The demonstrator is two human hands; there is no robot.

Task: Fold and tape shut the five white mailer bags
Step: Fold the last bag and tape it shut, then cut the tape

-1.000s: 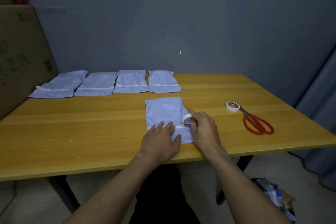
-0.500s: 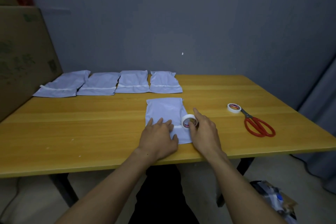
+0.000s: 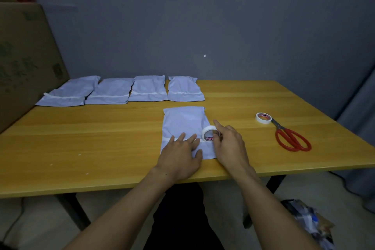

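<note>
Left hand [image 3: 180, 155] lies flat, fingers [image 3: 182, 137] straight, pinning the 5th mailer bag [image 3: 184, 121] at the near edge of the counter [image 3: 101, 138]; right hand [image 3: 229, 146] grips the tape roll [image 3: 210, 133]. Taping could skew if the bag slips

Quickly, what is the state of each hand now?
Left hand: open, pressing flat on the mailer bag.
Right hand: holding the tape roll.
</note>
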